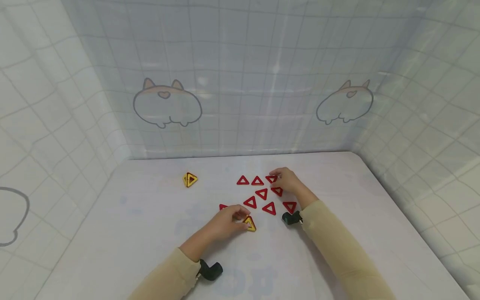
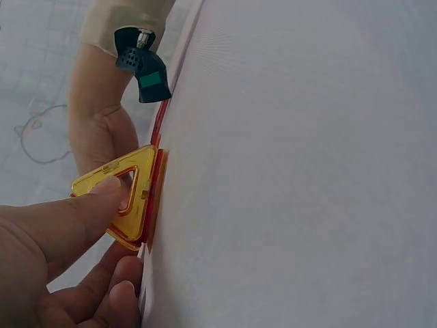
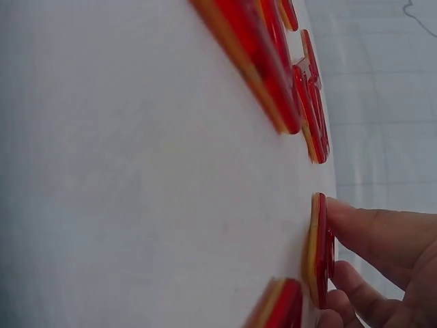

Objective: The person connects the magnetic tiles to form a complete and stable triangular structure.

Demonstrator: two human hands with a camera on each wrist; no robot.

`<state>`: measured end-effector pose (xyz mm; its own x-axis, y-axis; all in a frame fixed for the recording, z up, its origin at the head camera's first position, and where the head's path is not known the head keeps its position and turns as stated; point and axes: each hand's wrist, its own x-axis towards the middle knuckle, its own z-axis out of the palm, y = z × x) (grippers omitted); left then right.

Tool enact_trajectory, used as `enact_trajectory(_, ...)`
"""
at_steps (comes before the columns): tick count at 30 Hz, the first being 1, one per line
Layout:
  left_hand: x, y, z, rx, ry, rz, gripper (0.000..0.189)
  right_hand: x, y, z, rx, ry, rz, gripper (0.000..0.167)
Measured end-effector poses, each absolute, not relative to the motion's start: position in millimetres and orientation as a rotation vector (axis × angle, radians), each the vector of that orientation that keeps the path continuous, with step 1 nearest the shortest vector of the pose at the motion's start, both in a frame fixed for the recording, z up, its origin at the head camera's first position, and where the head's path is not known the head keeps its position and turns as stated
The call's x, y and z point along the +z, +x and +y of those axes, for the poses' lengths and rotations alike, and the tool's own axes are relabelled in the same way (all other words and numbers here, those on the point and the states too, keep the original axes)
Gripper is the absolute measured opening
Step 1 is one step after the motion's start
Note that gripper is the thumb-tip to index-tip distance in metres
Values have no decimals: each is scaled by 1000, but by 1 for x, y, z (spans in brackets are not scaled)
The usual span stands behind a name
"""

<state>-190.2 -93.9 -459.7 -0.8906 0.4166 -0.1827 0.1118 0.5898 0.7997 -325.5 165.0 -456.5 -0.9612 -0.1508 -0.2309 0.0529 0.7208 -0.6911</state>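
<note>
My left hand pinches a yellow triangular tile with an open middle, low over the table. In the left wrist view the thumb lies across the yellow face, and a red edge shows just behind it. My right hand reaches to the back right of a group of red triangular tiles. Its thumb and fingers grip opposite sides of one red tile, which lies flat with its yellowish underside showing at the edge. Another red tile lies just below that hand.
Several more red triangles, such as this red triangle, lie spread between the hands. One red triangle is partly hidden behind the left hand. Yellow triangles overlap at the back left. Grid-patterned sheeting encloses the white table.
</note>
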Motion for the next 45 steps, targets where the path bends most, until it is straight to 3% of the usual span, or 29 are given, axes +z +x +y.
enact_trajectory(13, -460, -191, -95, 1211, 435, 2434, 34, -455, -329, 164, -988, -82, 2680, 45)
enact_trajectory(21, -460, -191, -96, 1218, 449, 2430, 34, -442, -323, 166, -1027, 51, 2662, 48)
enact_trajectory(45, -460, -193, -95, 1204, 456, 2436, 35, -413, -249, 166, -975, -253, 2641, 41)
